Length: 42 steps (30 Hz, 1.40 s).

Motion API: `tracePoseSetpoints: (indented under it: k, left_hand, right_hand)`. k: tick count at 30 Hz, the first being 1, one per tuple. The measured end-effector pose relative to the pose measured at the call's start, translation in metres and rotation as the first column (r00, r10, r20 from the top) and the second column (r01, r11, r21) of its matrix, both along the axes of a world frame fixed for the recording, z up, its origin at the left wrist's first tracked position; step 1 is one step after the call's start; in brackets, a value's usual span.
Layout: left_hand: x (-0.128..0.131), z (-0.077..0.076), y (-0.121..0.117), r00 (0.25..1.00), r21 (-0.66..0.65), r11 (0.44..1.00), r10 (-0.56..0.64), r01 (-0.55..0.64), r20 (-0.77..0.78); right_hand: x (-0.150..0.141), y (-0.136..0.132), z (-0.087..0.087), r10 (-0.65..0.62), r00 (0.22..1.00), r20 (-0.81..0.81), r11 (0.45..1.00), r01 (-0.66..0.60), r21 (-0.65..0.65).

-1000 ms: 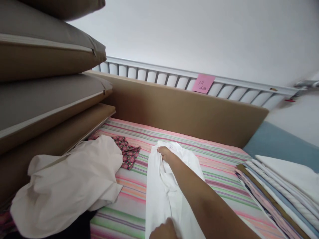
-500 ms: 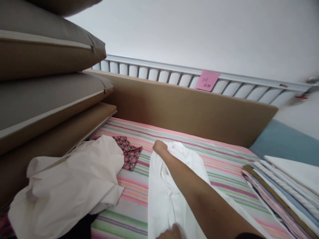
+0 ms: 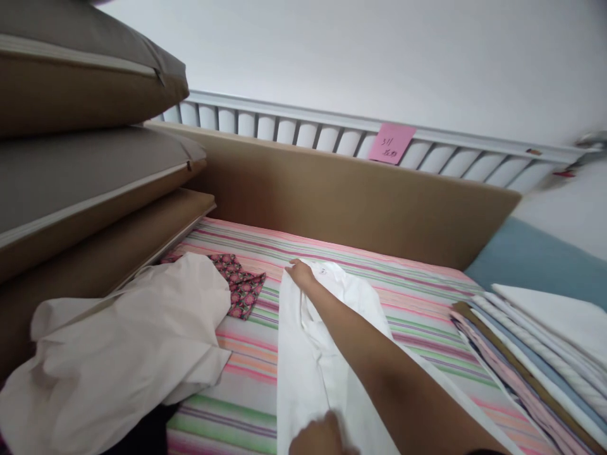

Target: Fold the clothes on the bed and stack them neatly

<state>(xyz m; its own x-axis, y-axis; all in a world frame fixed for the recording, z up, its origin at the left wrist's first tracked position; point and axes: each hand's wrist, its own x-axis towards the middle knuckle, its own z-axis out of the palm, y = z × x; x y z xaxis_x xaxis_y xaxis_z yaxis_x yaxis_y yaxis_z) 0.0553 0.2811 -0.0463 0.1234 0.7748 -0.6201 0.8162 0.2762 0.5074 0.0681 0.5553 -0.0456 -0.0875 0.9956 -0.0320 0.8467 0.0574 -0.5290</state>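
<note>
Compared with a second ago, the right hand has moved outward across the white garment, from a spot inside its far end to the far left corner, where the fingers now reach the edge. The left hand remains low on the near part, curled and blurred. The two hands are well apart, both on the garment; from here I cannot tell whether either one grips it or only presses.

The garment lies long and narrow on the striped cloth, between the rumpled cream cloth and the pile of folded fabrics. It looks thin and soft, with creases running down its middle and a small marked label at the far end. The cream cloth is heaped in loose, rounded folds, with a red flower-patterned fabric poking out beyond it and a black cloth beneath. The folded fabrics make flat, neat layers in white, blue, brown and pink. At left, thick cushions stack up, smooth, taupe above and brown below, with pale zip-like strips along their sides.
</note>
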Motion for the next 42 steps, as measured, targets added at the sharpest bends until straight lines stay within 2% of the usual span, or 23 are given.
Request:
tracePoseSetpoints:
  k: [3, 6, 8, 10, 13, 16, 19, 23, 26, 28, 30, 36, 38, 40, 42]
  left_hand:
    - [-0.005, 0.012, -0.004, 0.997, 0.22, 0.974, 0.048, -0.06, 0.058]
    - [-0.01, 0.008, -0.008, 0.995, 0.483, 0.871, 0.073, -0.094, 0.063]
    - [-0.012, -0.003, -0.01, 0.996, 0.584, 0.811, 0.085, -0.047, -0.038]
    - [-0.011, -0.021, -0.011, 0.981, 0.63, 0.776, 0.096, 0.033, -0.168]
    - [-0.008, -0.052, -0.013, 0.942, 0.686, 0.718, 0.139, 0.117, -0.306]
    - [-0.008, -0.077, -0.016, 0.908, 0.787, 0.592, 0.214, 0.173, -0.361]
    - [-0.012, -0.089, -0.025, 0.892, 0.848, 0.475, 0.241, 0.235, -0.382]
    - [-0.016, -0.091, -0.059, 0.861, 0.862, 0.426, 0.29, 0.275, -0.418]
    - [-0.02, -0.091, -0.088, 0.846, 0.868, 0.388, 0.305, 0.31, -0.438]
    - [-0.025, -0.09, -0.101, 0.842, 0.867, 0.368, 0.297, 0.335, -0.451]
    - [-0.031, -0.087, -0.106, 0.841, 0.863, 0.354, 0.277, 0.36, -0.464]
    - [-0.039, -0.088, -0.102, 0.834, 0.862, 0.341, 0.28, 0.376, -0.475]
    - [-0.039, -0.091, -0.1, 0.834, 0.866, 0.328, 0.287, 0.377, -0.471]
    - [-0.039, -0.093, -0.1, 0.834, 0.869, 0.317, 0.291, 0.379, -0.469]
    - [-0.039, -0.093, -0.1, 0.832, 0.869, 0.312, 0.292, 0.383, -0.472]
  right_hand:
    - [0.045, -0.036, 0.021, 0.064, 0.997, -0.033, 0.986, -0.059, 0.153]
    - [0.127, -0.096, 0.035, 0.086, 0.996, -0.021, 0.95, -0.075, 0.303]
    - [0.189, -0.145, 0.034, 0.051, 0.999, 0.002, 0.925, -0.048, 0.377]
    - [0.245, -0.195, 0.026, -0.009, 0.999, 0.031, 0.912, -0.005, 0.41]
    - [0.302, -0.262, 0.004, -0.07, 0.995, 0.065, 0.906, 0.036, 0.421]
    - [0.324, -0.305, -0.02, -0.048, 0.992, 0.118, 0.919, -0.002, 0.394]
    - [0.328, -0.324, -0.038, 0.0, 0.981, 0.194, 0.956, -0.057, 0.289]
    - [0.325, -0.326, -0.048, -0.04, 0.986, 0.165, 0.951, -0.013, 0.309]
    - [0.327, -0.315, -0.039, -0.05, 0.991, 0.127, 0.948, 0.007, 0.317]
    - [0.331, -0.3, -0.019, -0.053, 0.992, 0.112, 0.955, 0.018, 0.297]
    - [0.338, -0.281, 0.013, -0.077, 0.992, 0.101, 0.953, 0.043, 0.301]
    - [0.342, -0.229, 0.148, -0.202, 0.976, 0.08, 0.893, 0.149, 0.425]
    - [0.336, -0.221, 0.184, -0.222, 0.972, 0.081, 0.883, 0.165, 0.439]
    - [0.328, -0.215, 0.209, -0.233, 0.969, 0.081, 0.886, 0.177, 0.429]
    - [0.323, -0.213, 0.224, -0.248, 0.967, 0.064, 0.891, 0.201, 0.408]
